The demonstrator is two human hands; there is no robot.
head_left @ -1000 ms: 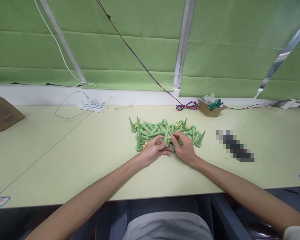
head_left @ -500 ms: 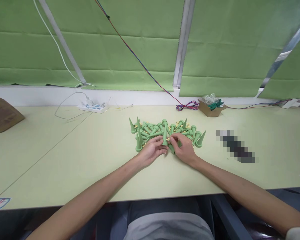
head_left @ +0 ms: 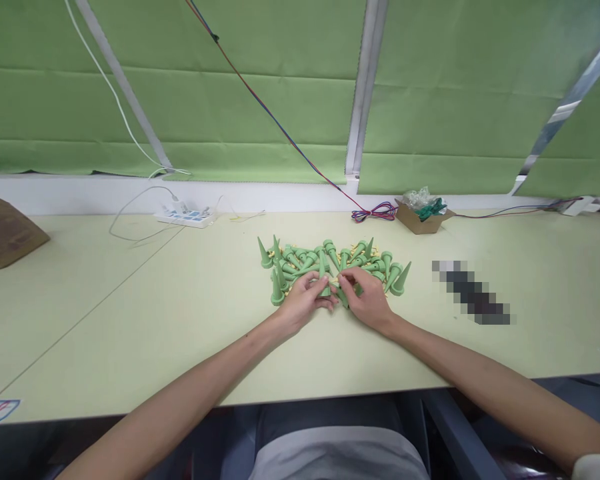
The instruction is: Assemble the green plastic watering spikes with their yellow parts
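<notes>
Blinds point(head_left: 220, 100), green, across the full background. Table point(head_left: 180, 333), pale yellow, below. Pile of green cones point(head_left: 307, 261) at mid-table, some upright, others on their sides, with small yellow bits among them. Brown paper bag point(head_left: 10, 230) at the left edge; pixelated dark object point(head_left: 473, 293) right of the pile, apart from it. Left hand point(head_left: 303, 303) and right hand point(head_left: 369, 301) side by side at the pile's near edge. Cardboard box point(head_left: 420, 223) with clear and green material inside, power strip point(head_left: 185, 217) and coil of wire point(head_left: 375, 211), all toward the back. Held cone point(head_left: 325, 291) in the left hand's grasp, point away from the body. Yellow piece point(head_left: 335, 281), mostly hidden, in the right hand's thumb-and-finger pinch, just beside the held cone.
</notes>
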